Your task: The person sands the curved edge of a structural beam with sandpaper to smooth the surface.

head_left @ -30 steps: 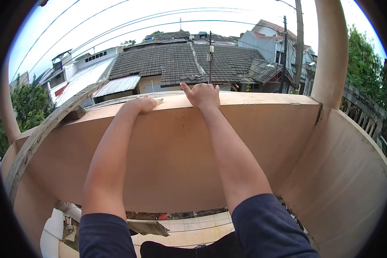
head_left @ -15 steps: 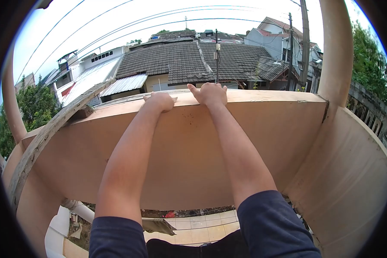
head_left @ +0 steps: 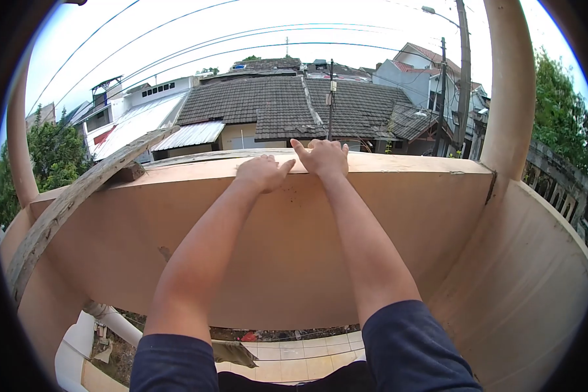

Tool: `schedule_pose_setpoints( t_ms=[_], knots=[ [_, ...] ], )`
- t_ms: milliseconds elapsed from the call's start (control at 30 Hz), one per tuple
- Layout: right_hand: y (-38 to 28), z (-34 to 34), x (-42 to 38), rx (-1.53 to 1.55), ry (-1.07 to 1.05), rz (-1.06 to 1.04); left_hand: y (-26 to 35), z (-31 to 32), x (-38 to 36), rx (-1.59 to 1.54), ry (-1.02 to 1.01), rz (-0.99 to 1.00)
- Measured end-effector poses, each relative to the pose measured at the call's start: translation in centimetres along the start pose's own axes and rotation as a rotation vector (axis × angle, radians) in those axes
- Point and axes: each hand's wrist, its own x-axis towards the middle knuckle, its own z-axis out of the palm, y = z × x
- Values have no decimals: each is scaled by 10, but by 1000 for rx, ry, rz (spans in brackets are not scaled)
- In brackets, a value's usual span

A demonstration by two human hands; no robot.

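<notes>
Both my arms reach forward to a peach-painted concrete wall (head_left: pixel 398 222), a deep parapet with a flat top ledge (head_left: pixel 411 163). My left hand (head_left: pixel 261 174) rests on the ledge's near edge, its thumb held apart and pointing right. Just to its right, my right hand (head_left: pixel 325 158) lies over the top of the same ledge with its thumb out to the left. The two hands are close together, and neither holds a loose object. The far fingertips of the right hand are partly hidden behind the hand.
A weathered wooden plank (head_left: pixel 78 196) slants over the ledge at left, beside a brick-like block (head_left: pixel 130 172). Round pillars (head_left: pixel 508 85) rise on both sides. Through the opening below show floor tiles (head_left: pixel 307 353) and a draped cloth (head_left: pixel 235 353). Tiled roofs (head_left: pixel 242 104) and cables lie beyond.
My left hand has shifted right along the ledge, nearer my right hand, and its thumb has come into clearer view. The view has tilted slightly upward. My right hand stays on the ledge.
</notes>
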Motion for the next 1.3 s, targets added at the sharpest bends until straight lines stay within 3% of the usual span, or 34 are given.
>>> schedule_pose_setpoints(
  t_ms=[67,200,267,367,500,567,700,833,1067,1200,1300],
  knots=[
    [-1,6,3,-12,36,9,-25,-10,4,-193,-66,-58],
    [-6,-6,-4,39,-26,59,-2,-27,-4,-25,-228,-202],
    [-7,-4,-2,37,-19,63,9,-13,-8,-13,-157,-219],
    [-4,-2,0,18,-6,42,-6,11,-11,17,25,243],
    [-2,-2,-1,3,-60,-18,-60,-1,-4,-128,-3,453],
    [-4,-10,-4,-8,-131,-36,-62,-10,-3,-48,-60,206],
    [-4,-8,-2,-33,-121,-34,-27,-16,-6,3,-105,25],
    [-3,-2,-2,-18,-109,-38,16,-8,-1,120,-126,-289],
    [-1,-4,-6,32,-76,-35,-11,-8,-4,-37,-25,-251],
    [-2,-5,-5,20,-89,-26,-2,-23,-3,40,-185,-313],
    [-1,-5,-5,26,-94,-27,-2,-19,-5,-55,-206,-180]
  ],
)
